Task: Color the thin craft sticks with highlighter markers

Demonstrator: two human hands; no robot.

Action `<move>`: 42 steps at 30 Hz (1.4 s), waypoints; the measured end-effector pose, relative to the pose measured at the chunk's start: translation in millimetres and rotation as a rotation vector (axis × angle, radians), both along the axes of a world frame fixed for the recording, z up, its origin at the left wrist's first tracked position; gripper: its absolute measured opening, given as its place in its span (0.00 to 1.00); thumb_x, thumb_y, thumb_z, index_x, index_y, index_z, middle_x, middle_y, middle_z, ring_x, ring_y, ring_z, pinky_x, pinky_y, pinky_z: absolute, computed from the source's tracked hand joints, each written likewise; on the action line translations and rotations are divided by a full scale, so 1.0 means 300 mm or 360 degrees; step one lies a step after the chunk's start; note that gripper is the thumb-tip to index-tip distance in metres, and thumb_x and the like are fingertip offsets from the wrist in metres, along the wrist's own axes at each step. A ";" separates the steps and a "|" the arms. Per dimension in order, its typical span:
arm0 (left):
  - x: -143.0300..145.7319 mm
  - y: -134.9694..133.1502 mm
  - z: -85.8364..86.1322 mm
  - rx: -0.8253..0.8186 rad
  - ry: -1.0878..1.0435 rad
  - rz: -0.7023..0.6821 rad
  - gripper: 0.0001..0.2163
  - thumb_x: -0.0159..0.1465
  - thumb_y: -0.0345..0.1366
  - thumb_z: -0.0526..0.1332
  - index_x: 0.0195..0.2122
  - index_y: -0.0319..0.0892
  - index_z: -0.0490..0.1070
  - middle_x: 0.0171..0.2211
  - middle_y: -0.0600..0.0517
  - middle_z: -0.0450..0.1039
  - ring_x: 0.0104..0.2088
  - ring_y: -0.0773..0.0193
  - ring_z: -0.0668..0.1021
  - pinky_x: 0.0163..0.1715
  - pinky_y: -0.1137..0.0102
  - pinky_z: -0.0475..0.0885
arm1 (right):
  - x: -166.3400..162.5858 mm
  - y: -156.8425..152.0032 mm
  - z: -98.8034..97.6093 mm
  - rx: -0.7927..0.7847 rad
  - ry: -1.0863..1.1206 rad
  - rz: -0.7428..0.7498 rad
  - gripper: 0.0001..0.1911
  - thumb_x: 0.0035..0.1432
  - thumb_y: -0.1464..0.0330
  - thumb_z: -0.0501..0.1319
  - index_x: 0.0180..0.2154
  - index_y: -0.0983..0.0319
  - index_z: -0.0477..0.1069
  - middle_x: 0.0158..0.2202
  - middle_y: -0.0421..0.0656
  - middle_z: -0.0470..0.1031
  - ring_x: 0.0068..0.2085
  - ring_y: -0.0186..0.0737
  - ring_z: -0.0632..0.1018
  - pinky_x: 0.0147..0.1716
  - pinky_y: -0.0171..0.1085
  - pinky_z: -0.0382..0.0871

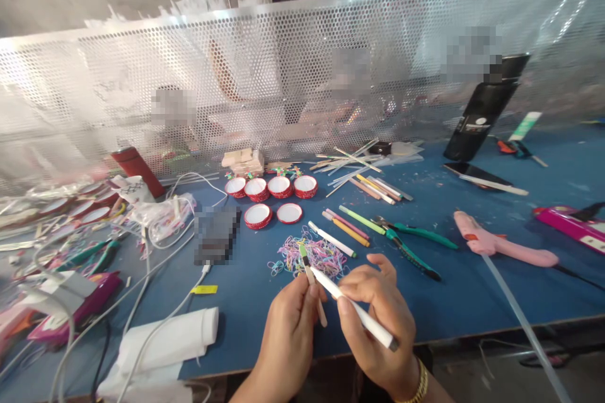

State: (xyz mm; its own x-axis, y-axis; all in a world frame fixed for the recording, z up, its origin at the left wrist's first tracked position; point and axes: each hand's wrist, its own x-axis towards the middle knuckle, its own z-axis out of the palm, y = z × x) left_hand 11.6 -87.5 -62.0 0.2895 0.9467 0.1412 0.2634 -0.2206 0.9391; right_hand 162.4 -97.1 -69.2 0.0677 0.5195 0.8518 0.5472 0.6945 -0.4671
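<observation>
Blue surface (472, 289) beneath. Right hand (390, 305): fingers closed round a white marker (373, 324); left hand (289, 327): pinching a slim wooden stick (309, 273). Coloured bands (329, 258) heap just beyond both. Marker slants, tip at the stick (contact unclear). Stick is green and black toward its far end.

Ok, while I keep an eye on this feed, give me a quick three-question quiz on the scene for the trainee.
1. Which hand holds the white marker?
2. True or false: in this view, the pink glue gun lies to the left of the pliers.
3. The upper end of the wooden stick is coloured: A) red and blue; B) green and black; C) all yellow.

Key: 1. The right hand. 2. False; it lies to their right. 3. B.
</observation>
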 end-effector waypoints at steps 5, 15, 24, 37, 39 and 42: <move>0.001 0.002 -0.005 0.0014 -0.0001 0.0000 0.18 0.75 0.45 0.49 0.30 0.43 0.63 0.25 0.56 0.63 0.27 0.66 0.66 0.29 0.72 0.60 | -0.002 0.001 0.000 -0.0017 -0.0005 -0.0022 0.06 0.60 0.75 0.58 0.36 0.58 0.66 0.27 0.36 0.75 0.31 0.37 0.77 0.58 0.54 0.57; 0.001 0.002 -0.003 0.0007 0.0002 -0.0009 0.17 0.75 0.46 0.49 0.31 0.43 0.64 0.26 0.55 0.64 0.27 0.66 0.66 0.29 0.72 0.60 | -0.001 0.000 0.002 -0.0011 -0.0031 0.0007 0.06 0.60 0.76 0.58 0.36 0.59 0.67 0.29 0.37 0.76 0.32 0.37 0.78 0.58 0.53 0.57; 0.001 0.002 -0.006 0.0012 -0.0001 0.0000 0.18 0.75 0.46 0.49 0.30 0.43 0.64 0.25 0.56 0.64 0.27 0.66 0.66 0.29 0.72 0.60 | -0.002 0.000 0.002 -0.0006 0.0016 -0.0017 0.06 0.60 0.76 0.58 0.35 0.59 0.67 0.28 0.37 0.75 0.31 0.36 0.77 0.59 0.53 0.57; 0.000 0.001 -0.007 0.0006 0.0007 -0.0005 0.18 0.75 0.46 0.48 0.31 0.43 0.63 0.26 0.56 0.63 0.27 0.66 0.65 0.29 0.72 0.60 | -0.002 0.002 0.000 0.0001 -0.0003 0.0005 0.06 0.59 0.77 0.59 0.36 0.60 0.67 0.28 0.37 0.75 0.32 0.37 0.78 0.58 0.53 0.57; 0.001 0.000 -0.006 0.0009 0.0009 0.0001 0.18 0.75 0.46 0.48 0.31 0.43 0.63 0.25 0.56 0.63 0.27 0.67 0.66 0.29 0.72 0.60 | -0.002 0.003 -0.001 -0.0008 -0.0017 0.0014 0.06 0.59 0.77 0.59 0.36 0.60 0.67 0.28 0.37 0.75 0.32 0.37 0.78 0.58 0.52 0.57; 0.001 0.000 -0.006 0.0009 0.0012 -0.0001 0.17 0.75 0.46 0.49 0.31 0.43 0.64 0.26 0.56 0.63 0.27 0.67 0.66 0.29 0.72 0.60 | -0.003 0.004 -0.003 -0.0004 -0.0017 -0.0003 0.06 0.59 0.77 0.59 0.36 0.60 0.67 0.28 0.37 0.75 0.32 0.37 0.78 0.58 0.53 0.57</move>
